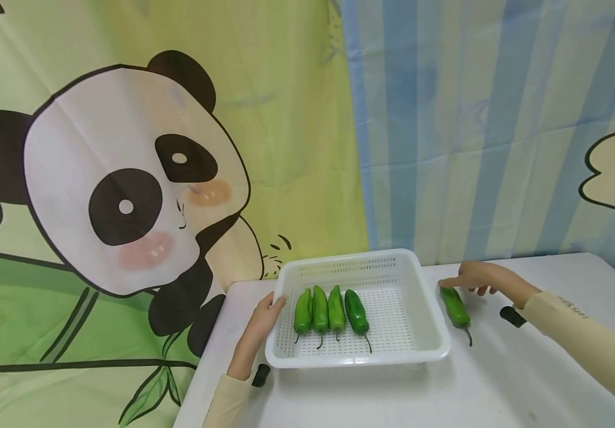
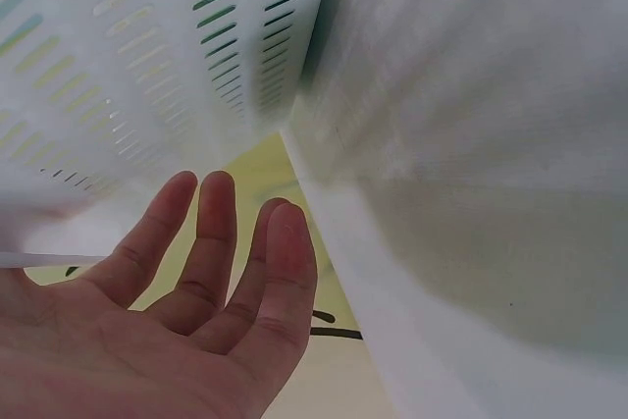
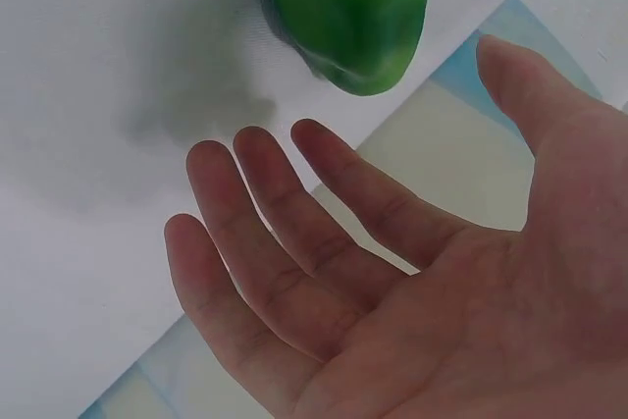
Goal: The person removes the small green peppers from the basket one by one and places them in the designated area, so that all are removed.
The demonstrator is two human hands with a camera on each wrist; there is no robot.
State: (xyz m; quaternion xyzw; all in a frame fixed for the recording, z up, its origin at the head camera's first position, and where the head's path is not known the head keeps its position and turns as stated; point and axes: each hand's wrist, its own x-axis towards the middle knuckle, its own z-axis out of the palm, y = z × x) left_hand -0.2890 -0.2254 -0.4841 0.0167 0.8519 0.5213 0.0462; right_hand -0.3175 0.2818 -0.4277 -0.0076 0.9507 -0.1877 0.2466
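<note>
White plastic basket (image 1: 361,360), slotted walls, perforated floor, standing on a white bench (image 1: 372,404). Inside the basket, in its left half: four green peppers (image 1: 320,309), side by side in a row, stems toward the near rim, rightmost one darker and set slightly aslant. Outside the basket, just beyond its right wall: lone green pepper (image 1: 455,308), lying on the bench, stem toward the near side, far end beneath the right hand.

Right hand (image 1: 481,276): to the right of the basket, over the far end of the lone green pepper; fingers spread and gently bent, thumb wide of the index finger, palm bare. Contact between index fingertip and pepper: impossible to tell.

Left hand (image 1: 260,321): at the left wall of the basket, on the side opposite the lone green pepper and near the row inside; thumb over the rim, other fingers outside, apart and only slightly bent, loosely holding the basket's edge.

Behind the basket: curtain (image 1: 307,119), with printed panda (image 1: 72,178) to its left and blue stripes (image 1: 401,119) to its right.
</note>
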